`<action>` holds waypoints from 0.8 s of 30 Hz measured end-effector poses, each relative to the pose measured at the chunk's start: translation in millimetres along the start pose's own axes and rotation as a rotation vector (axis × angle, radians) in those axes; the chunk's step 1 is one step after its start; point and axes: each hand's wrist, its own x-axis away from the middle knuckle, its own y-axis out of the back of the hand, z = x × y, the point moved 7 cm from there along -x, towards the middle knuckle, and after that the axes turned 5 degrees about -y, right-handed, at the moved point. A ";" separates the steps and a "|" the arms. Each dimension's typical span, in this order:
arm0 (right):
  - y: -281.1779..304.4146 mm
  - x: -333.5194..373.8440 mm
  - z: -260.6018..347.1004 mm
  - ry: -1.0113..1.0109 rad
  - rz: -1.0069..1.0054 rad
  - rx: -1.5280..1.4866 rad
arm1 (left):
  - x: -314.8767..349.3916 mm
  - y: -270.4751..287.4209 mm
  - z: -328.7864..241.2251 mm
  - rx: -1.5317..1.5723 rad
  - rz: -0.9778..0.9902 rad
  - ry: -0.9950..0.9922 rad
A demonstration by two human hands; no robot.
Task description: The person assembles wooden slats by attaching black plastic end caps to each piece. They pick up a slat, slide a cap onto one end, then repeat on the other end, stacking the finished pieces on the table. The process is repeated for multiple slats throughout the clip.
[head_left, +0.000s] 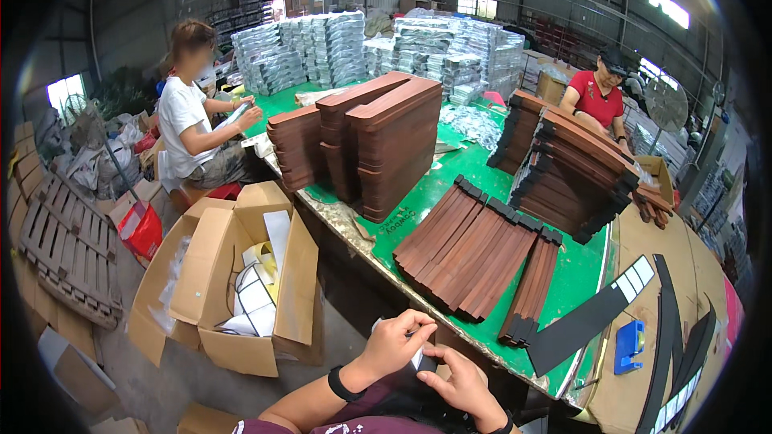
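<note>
My left hand (pixel 398 343), with a black band at the wrist, is closed in a pinch above my lap. A small white piece (pixel 417 358), like paper or a label, shows between its fingers and my right hand (pixel 458 383). The right hand's fingers are curled at the lower side of that piece, and most of it is hidden. Nearest to the hands on the table edge lie rows of reddish-brown wooden slats (pixel 466 257) with black ends. A narrower bundle of slats (pixel 532 285) lies beside them.
A green table (pixel 482 337) carries tall brown slat stacks (pixel 394 141) and a black-ended stack (pixel 571 165). Black strips (pixel 579 329) and a blue tape dispenser (pixel 630 346) lie at right. An open carton (pixel 241 273) stands left. Two people (pixel 189 112) work across the table, one in red (pixel 599 96).
</note>
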 end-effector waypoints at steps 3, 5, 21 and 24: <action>-0.8 4.3 -10.8 -0.089 0.053 -0.033 | 0.8 -5.1 -3.8 -0.031 0.021 -0.042; -0.1 4.4 -10.5 -0.053 0.037 -0.032 | -1.0 -6.9 -8.1 -0.045 0.029 -0.078; 36.2 5.3 -52.7 -0.215 -0.276 -0.243 | 18.8 -20.1 27.6 0.278 0.461 0.336; 44.8 3.8 -58.4 -0.171 -0.237 -0.291 | 17.8 -35.2 18.6 0.320 0.475 0.299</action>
